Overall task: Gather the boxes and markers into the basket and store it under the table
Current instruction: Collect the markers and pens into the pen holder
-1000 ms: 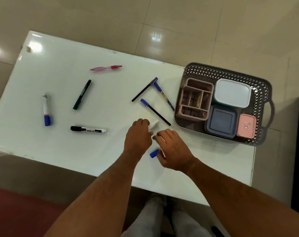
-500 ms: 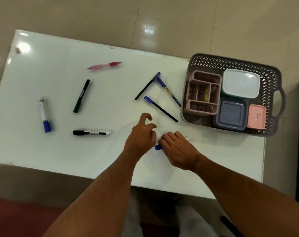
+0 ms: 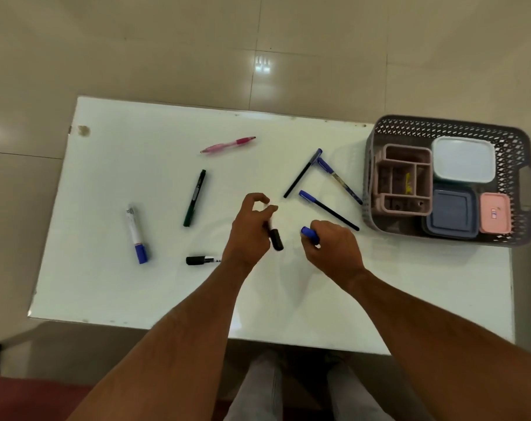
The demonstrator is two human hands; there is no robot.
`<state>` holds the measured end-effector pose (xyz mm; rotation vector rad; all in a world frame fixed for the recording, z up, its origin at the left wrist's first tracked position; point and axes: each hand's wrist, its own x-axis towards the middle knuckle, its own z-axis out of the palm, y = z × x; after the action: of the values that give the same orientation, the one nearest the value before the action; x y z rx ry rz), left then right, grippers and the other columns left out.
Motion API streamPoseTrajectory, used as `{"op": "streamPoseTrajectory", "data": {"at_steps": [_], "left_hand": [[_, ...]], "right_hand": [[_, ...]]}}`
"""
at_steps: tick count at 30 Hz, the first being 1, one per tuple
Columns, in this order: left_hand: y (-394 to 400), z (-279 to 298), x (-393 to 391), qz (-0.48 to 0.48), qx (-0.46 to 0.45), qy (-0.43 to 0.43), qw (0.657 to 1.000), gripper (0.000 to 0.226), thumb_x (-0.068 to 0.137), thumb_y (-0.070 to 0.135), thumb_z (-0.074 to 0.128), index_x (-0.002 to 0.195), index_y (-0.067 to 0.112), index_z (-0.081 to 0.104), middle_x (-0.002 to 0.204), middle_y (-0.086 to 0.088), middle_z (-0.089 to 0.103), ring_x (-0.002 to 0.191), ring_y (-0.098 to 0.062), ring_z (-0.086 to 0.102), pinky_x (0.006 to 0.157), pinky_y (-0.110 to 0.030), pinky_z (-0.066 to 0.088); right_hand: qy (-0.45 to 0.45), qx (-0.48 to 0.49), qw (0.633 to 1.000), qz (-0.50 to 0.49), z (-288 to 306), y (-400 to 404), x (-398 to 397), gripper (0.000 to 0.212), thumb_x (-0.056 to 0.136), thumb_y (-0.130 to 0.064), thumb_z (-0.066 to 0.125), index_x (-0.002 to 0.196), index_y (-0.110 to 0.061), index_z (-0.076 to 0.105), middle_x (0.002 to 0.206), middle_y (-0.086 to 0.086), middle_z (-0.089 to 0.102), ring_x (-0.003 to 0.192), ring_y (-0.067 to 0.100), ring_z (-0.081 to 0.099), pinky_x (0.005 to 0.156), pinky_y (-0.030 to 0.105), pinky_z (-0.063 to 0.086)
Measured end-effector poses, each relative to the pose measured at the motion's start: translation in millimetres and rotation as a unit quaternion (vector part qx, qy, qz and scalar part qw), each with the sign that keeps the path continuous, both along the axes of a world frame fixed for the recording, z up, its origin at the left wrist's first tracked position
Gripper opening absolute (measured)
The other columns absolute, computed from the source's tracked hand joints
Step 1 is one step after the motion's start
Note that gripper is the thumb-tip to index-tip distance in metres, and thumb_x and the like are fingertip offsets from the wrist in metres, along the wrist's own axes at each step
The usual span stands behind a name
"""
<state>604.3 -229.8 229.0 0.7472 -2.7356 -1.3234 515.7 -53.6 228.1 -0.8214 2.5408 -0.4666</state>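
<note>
My left hand (image 3: 250, 227) grips a black-capped marker (image 3: 275, 238) above the table's middle. Beside it, my right hand (image 3: 334, 250) is closed on a blue-capped marker (image 3: 309, 233), most of it hidden in the fist. A grey lattice basket (image 3: 519, 141) at the table's right end holds a pink divided organiser (image 3: 388, 180), a white box (image 3: 464, 164), a blue box (image 3: 451, 214) and a small pink box (image 3: 495, 212). Loose on the table lie a blue-capped marker (image 3: 135, 235), a green marker (image 3: 195, 197), a black-capped marker (image 3: 202, 260), a pink pen (image 3: 227, 144) and three thin blue-capped pens (image 3: 328, 209).
The white table (image 3: 121, 165) stands on a beige tiled floor (image 3: 197, 50). The basket overhangs the table's right edge slightly. My legs (image 3: 258, 390) show below the near edge, and a red surface (image 3: 30, 399) sits at bottom left.
Both hands rose from the table near its front middle. The left hand took hold of a black-capped marker, and the right lifted the blue-capped marker. The view pulled back.
</note>
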Motion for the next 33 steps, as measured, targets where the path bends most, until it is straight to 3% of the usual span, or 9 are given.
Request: {"op": "streamPoseTrajectory", "data": {"at_steps": [5,9,11,14,18,21,24,28,33], "left_hand": [[-17,2,18,0.06,-0.054,0.023,0.996,0.004,0.089,0.008,0.072,0.091,0.012,0.072,0.111,0.004,0.059,0.07,-0.011,0.062,0.065,-0.031,0.055],[-27,0,26,0.084,-0.059,0.045,0.994,0.016,0.083,-0.001,0.065,0.077,0.014,0.062,0.084,0.009,0.054,0.081,-0.021,0.056,0.071,-0.041,0.05],[-27,0,25,0.111,-0.005,0.034,0.993,0.01,0.086,0.006,0.061,0.081,0.015,0.063,0.086,0.005,0.056,0.088,-0.024,0.057,0.078,-0.041,0.051],[-21,6,8,0.133,0.133,0.041,0.981,0.012,0.094,0.014,0.05,0.089,0.019,0.059,0.078,0.002,0.062,0.072,-0.016,0.058,0.071,-0.035,0.05],[8,25,-37,0.171,0.216,0.113,0.955,0.032,0.095,0.03,0.058,0.077,0.003,0.053,0.065,-0.015,0.046,0.063,-0.027,0.039,0.06,-0.041,0.04],[42,51,-78,0.181,0.286,0.147,0.929,0.044,0.091,0.043,0.059,0.062,0.013,0.046,0.058,-0.004,0.039,0.06,-0.022,0.038,0.056,-0.05,0.041],[76,73,-119,0.162,0.382,0.164,0.895,0.039,0.089,0.049,0.058,0.059,0.024,0.05,0.052,0.008,0.041,0.052,-0.013,0.038,0.054,-0.036,0.033],[117,84,-158,0.1,0.438,0.171,0.877,0.038,0.102,0.031,0.051,0.066,0.025,0.058,0.051,0.015,0.056,0.047,0.002,0.052,0.051,-0.014,0.042],[154,78,-193,0.105,0.475,0.133,0.863,0.043,0.106,0.029,0.048,0.075,0.003,0.061,0.066,-0.006,0.058,0.054,-0.011,0.052,0.057,-0.025,0.045]], "right_hand": [[0.018,-0.028,0.999,-0.009,-3,-35,12,0.037,0.096,-0.026,0.07,0.07,-0.019,0.044,0.059,-0.003,0.043,0.053,0.018,0.04,0.052,0.023,0.025],[0.007,-0.07,0.995,-0.074,-9,-55,17,0.044,0.098,-0.03,0.068,0.064,-0.02,0.041,0.051,-0.008,0.033,0.048,0.015,0.035,0.054,0.029,0.033],[-0.033,-0.132,0.981,-0.134,-6,-65,16,0.053,0.098,-0.032,0.07,0.059,-0.028,0.035,0.048,-0.009,0.028,0.045,0.011,0.029,0.053,0.023,0.031],[-0.098,-0.252,0.93,-0.251,9,-77,8,0.059,0.093,-0.033,0.075,0.055,-0.033,0.029,0.047,-0.009,0.028,0.046,0.012,0.029,0.053,0.016,0.03],[-0.178,-0.406,0.822,-0.357,44,-81,-17,0.045,0.089,-0.042,0.07,0.058,-0.026,0.042,0.057,0.002,0.035,0.054,0.022,0.031,0.054,0.032,0.032],[-0.177,-0.495,0.741,-0.418,65,-65,-42,0.041,0.092,-0.033,0.065,0.06,-0.017,0.045,0.056,0.008,0.032,0.049,0.017,0.029,0.047,0.025,0.028],[-0.138,-0.541,0.684,-0.47,83,-39,-72,0.036,0.088,-0.024,0.059,0.056,-0.015,0.046,0.051,0.006,0.034,0.047,0.016,0.028,0.045,0.026,0.022],[-0.067,-0.576,0.658,-0.481,96,11,-108,0.023,0.079,-0.013,0.051,0.057,-0.009,0.046,0.058,0.014,0.037,0.049,0.02,0.029,0.047,0.036,0.018],[-0.048,-0.583,0.644,-0.493,90,62,-130,0.025,0.085,-0.018,0.047,0.061,-0.01,0.046,0.058,0.01,0.038,0.046,0.02,0.031,0.046,0.031,0.023]]}}
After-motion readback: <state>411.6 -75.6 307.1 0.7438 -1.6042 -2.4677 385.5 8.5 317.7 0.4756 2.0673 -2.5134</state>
